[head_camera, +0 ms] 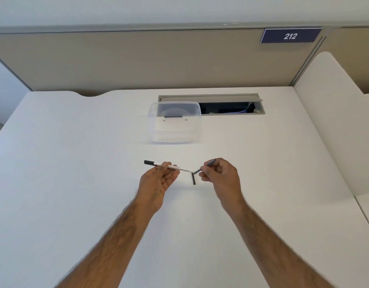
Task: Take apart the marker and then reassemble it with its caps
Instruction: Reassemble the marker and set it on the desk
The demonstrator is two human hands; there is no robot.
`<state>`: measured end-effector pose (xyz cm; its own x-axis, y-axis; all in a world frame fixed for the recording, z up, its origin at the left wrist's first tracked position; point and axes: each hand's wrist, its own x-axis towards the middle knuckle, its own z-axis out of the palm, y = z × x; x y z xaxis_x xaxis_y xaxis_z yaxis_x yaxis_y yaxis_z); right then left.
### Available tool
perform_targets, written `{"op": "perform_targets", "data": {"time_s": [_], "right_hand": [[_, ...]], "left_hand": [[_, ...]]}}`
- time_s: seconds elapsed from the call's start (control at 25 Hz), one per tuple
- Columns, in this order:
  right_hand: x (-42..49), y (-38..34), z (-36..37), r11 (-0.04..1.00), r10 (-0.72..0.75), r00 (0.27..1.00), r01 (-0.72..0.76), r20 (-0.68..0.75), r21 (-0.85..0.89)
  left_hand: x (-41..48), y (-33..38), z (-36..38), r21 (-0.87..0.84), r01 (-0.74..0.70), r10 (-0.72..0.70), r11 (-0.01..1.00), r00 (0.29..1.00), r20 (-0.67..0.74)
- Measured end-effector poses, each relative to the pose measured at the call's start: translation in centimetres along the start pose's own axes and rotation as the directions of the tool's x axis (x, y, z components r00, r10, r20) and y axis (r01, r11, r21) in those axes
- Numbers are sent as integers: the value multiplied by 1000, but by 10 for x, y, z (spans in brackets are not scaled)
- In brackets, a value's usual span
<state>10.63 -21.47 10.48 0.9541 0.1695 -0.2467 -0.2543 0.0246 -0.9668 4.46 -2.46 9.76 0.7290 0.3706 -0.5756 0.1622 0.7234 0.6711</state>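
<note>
My left hand (158, 179) pinches the white marker barrel (179, 167) near its middle, held slightly above the white desk. A black cap (149, 162) sits on the barrel's left end; its right end is bare. My right hand (219, 173) grips a thin dark inner piece (204, 166), whose lower tip sits just off the barrel's open end. A second black cap (194, 178) lies on the desk between my hands, below the barrel's end.
A clear plastic container (175, 121) stands upside down farther back on the desk (75, 163). Behind it is an open cable hatch (231, 106). A beige partition with a "212" sign (290, 35) closes the back; a white divider (335, 121) stands on the right.
</note>
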Motion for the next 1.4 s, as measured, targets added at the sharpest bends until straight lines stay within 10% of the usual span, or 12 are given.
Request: {"op": "perform_targets", "data": {"time_s": [0.4, 1.4], "right_hand": [[-16, -16, 22, 909, 38, 999, -34, -3, 415], [-14, -17, 32, 973, 34, 999, -33, 0, 229]], "left_hand": [[3, 15, 4, -78, -36, 36, 996, 999, -2], [-2, 12, 15, -126, 25, -27, 992, 1000, -12]]}}
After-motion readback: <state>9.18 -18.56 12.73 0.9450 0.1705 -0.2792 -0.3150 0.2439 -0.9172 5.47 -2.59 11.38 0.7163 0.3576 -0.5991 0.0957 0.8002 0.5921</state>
